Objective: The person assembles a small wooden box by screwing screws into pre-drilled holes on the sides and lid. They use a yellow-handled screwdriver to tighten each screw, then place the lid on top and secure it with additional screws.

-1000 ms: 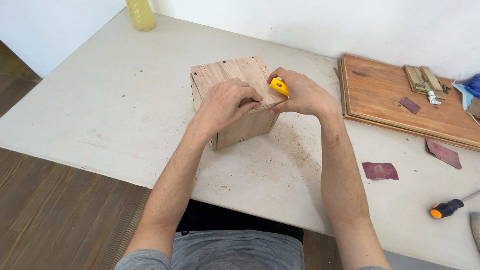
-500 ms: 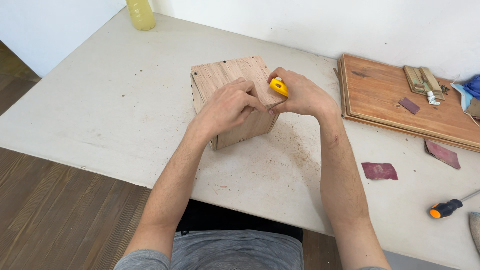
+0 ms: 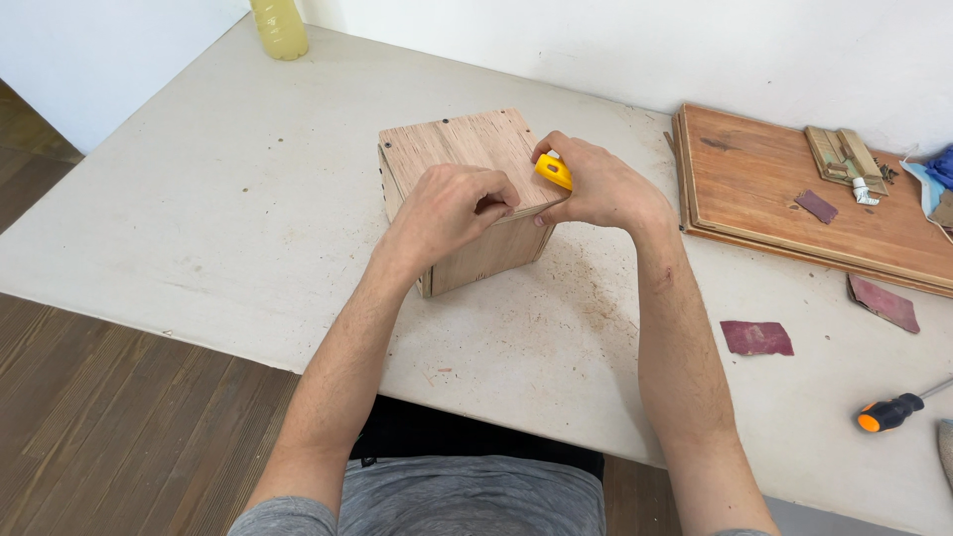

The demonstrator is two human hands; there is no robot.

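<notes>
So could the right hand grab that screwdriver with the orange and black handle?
Probably yes. The orange-and-black-handled screwdriver lies in the open on the white table, but the right hand already holds a small yellow tool.

White wall [image 3: 635,40], pale worktable [image 3: 199,218], wood floor [image 3: 109,437]

The box [image 3: 467,189] is raw plywood, matt and grainy. The yellow tool [image 3: 554,171] looks like smooth plastic. The table [image 3: 228,208] is matt off-white, scuffed and dusted with sawdust. The board [image 3: 784,189] is smoother brown wood. Sandpaper [image 3: 756,337] looks rough, reddish.
</notes>
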